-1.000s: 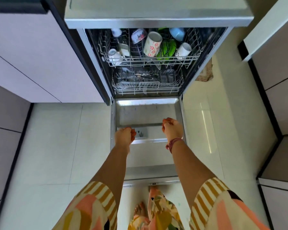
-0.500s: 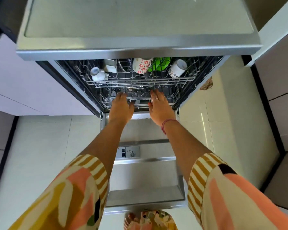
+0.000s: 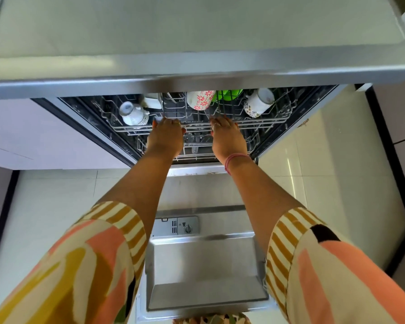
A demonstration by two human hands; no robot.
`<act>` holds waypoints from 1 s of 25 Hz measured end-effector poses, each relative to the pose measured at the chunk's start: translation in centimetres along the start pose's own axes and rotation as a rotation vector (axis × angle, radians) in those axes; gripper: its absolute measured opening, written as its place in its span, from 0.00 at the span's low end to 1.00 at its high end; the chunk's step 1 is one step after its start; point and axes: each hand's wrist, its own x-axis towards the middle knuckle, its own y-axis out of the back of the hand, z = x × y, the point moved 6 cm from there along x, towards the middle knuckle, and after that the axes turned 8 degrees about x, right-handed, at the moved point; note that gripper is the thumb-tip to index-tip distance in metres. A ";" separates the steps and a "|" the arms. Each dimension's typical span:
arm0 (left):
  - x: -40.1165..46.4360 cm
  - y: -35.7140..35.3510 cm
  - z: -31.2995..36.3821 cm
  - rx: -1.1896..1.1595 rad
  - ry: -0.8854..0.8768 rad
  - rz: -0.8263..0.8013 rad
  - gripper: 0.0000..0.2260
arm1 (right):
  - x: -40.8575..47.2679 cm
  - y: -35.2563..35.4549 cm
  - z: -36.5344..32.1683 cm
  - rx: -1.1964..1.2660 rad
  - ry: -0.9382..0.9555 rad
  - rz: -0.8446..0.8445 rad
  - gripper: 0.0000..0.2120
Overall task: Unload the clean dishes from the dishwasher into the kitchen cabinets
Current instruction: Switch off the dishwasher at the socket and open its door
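The dishwasher stands open with its door [image 3: 206, 272] folded down flat below me. The upper wire rack [image 3: 267, 123] holds a white cup [image 3: 132, 114] at the left, a mug with red flowers [image 3: 200, 99], something green [image 3: 228, 94] and a patterned mug [image 3: 257, 102] at the right. My left hand [image 3: 165, 137] and my right hand [image 3: 227, 137] both reach to the rack's front rail, fingers curled over the wire. A lower rack [image 3: 197, 150] shows beneath, mostly hidden by my hands.
A steel countertop edge [image 3: 197, 73] overhangs the dishwasher and hides the back of the rack. Pale cabinet fronts [image 3: 45, 136] stand at the left and a dark-edged cabinet [image 3: 402, 127] at the right. Glossy floor tiles [image 3: 325, 178] lie on both sides of the door.
My hands rose from above the door to the lower rack's front, then up to the upper rack's front rail. The view moved closer in under the counter.
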 end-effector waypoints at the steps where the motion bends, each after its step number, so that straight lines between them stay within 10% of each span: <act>1: -0.6 0.2 0.1 -0.021 0.023 0.008 0.16 | -0.5 0.1 0.0 0.016 -0.012 0.024 0.22; 25: -24.4 -6.4 4.0 -0.085 -0.035 -0.224 0.11 | -25.4 -2.8 0.2 0.035 -0.124 -0.084 0.16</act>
